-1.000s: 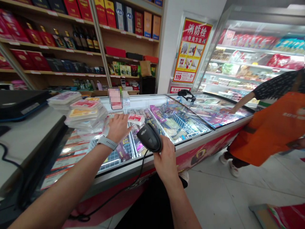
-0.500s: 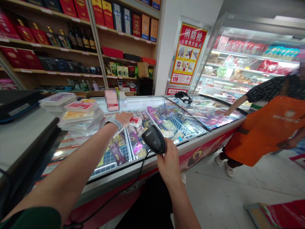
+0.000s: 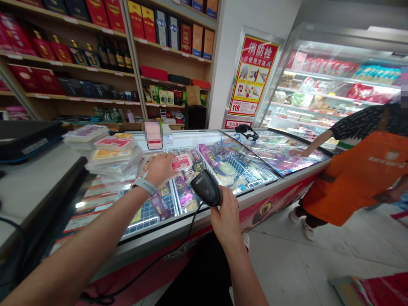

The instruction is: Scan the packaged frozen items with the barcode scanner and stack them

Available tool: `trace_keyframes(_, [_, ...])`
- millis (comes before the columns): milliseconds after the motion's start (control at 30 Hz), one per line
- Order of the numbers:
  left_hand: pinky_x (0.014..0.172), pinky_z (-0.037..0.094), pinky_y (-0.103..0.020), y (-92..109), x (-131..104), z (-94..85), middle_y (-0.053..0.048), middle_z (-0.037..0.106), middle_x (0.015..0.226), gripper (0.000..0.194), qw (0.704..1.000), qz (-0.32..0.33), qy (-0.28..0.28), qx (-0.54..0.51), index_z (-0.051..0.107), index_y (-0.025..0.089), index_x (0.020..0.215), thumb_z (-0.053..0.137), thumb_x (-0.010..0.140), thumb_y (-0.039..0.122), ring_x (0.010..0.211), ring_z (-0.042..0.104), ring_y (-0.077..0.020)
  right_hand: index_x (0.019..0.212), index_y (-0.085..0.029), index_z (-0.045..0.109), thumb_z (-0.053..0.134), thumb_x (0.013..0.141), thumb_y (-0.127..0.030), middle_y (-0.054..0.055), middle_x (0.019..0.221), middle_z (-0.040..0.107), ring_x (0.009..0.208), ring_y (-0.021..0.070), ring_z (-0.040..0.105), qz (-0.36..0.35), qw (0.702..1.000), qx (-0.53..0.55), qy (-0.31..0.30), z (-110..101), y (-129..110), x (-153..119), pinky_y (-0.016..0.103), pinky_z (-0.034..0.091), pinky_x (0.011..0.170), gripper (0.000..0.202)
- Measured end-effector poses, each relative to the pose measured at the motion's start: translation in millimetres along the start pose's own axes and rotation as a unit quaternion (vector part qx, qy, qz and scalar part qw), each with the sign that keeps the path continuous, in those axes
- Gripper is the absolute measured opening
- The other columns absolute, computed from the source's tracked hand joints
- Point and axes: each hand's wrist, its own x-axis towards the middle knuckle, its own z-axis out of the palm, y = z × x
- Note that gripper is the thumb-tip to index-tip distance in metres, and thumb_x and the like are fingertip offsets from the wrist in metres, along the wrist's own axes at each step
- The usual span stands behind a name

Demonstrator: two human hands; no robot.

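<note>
My right hand (image 3: 227,209) is wrapped round the lower part of a black handheld scanner (image 3: 206,187), whose cable hangs down to the left. My left hand (image 3: 161,170), with a grey watch strap at the wrist, is over the glass of the chest freezer (image 3: 270,187). Beside its fingers lies a clear pack with a red and white label (image 3: 182,162); the fingertips are partly hidden, so contact is unclear. Left of that hand stand stacked clear packs with coloured labels (image 3: 110,155). Behind it, a phone (image 3: 154,135) stands upright.
A person in an orange apron (image 3: 360,178) stands at the freezer's right end, one hand over it. A black strapped object (image 3: 247,131) rests on the freezer. A black device (image 3: 28,140) sits on the left counter (image 3: 41,178). Shelves with boxes and bottles stand behind.
My left hand has drawn back slightly toward me and left, its fingers more bent, and the red-labelled pack shows more fully. The view has shifted slightly. My right hand still holds the scanner.
</note>
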Motion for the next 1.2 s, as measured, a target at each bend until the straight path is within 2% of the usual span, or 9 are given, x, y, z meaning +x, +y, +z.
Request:
trace_keyframes(200, [0.096, 0.036, -0.048, -4, -47, -7.7, -0.018, 0.063, 0.119, 0.059, 0.980, -0.035, 0.196, -0.017, 0.057, 0.016, 0.127, 0.065, 0.082, 0.053, 0.112, 0.053, -0.0378, 0.121, -0.017, 0.053, 0.048, 0.082, -0.006, 0.012, 0.115, 0.062, 0.111, 0.0289, 0.054, -0.007, 1.000, -0.009, -0.006, 4, -4, 0, 0.048, 0.042, 0.099, 0.041])
trace_keyframes(300, [0.098, 0.033, -0.048, -6, -58, -5.5, -0.018, 0.063, 0.117, 0.060, 0.970, -0.045, 0.238, -0.034, 0.057, 0.015, 0.127, 0.064, 0.083, 0.056, 0.112, 0.052, -0.0385, 0.120, -0.018, 0.054, 0.049, 0.080, -0.005, 0.012, 0.116, 0.062, 0.112, 0.0288, 0.054, -0.013, 1.000, -0.020, -0.007, 8, -9, 1, 0.047, 0.043, 0.099, 0.042])
trace_keyframes(600, [0.104, 0.029, -0.049, -9, -65, 3.6, -0.019, 0.063, 0.117, 0.064, 0.953, -0.057, 0.288, -0.080, 0.056, 0.012, 0.124, 0.060, 0.085, 0.062, 0.115, 0.052, -0.0372, 0.117, -0.018, 0.055, 0.049, 0.079, -0.004, 0.011, 0.111, 0.063, 0.108, 0.0285, 0.055, -0.008, 0.999, -0.024, -0.028, 14, -24, 5, 0.047, 0.043, 0.097, 0.041])
trace_keyframes(1033, [0.106, 0.028, -0.051, -10, -68, 4.4, -0.018, 0.061, 0.121, 0.064, 0.955, -0.067, 0.270, -0.097, 0.056, 0.015, 0.126, 0.062, 0.083, 0.062, 0.119, 0.050, -0.0385, 0.117, -0.017, 0.055, 0.048, 0.082, -0.007, 0.012, 0.112, 0.062, 0.107, 0.0289, 0.054, -0.006, 0.999, -0.025, -0.047, 19, -29, 8, 0.045, 0.041, 0.097, 0.037])
trace_keyframes(1200, [0.103, 0.030, -0.050, -10, -68, 6.5, -0.019, 0.062, 0.118, 0.062, 0.950, -0.041, 0.300, -0.076, 0.057, 0.013, 0.123, 0.064, 0.083, 0.060, 0.115, 0.053, -0.0377, 0.116, -0.017, 0.056, 0.048, 0.083, -0.007, 0.011, 0.111, 0.062, 0.107, 0.0285, 0.054, -0.005, 0.998, -0.024, -0.050, 19, -30, 8, 0.044, 0.041, 0.096, 0.036])
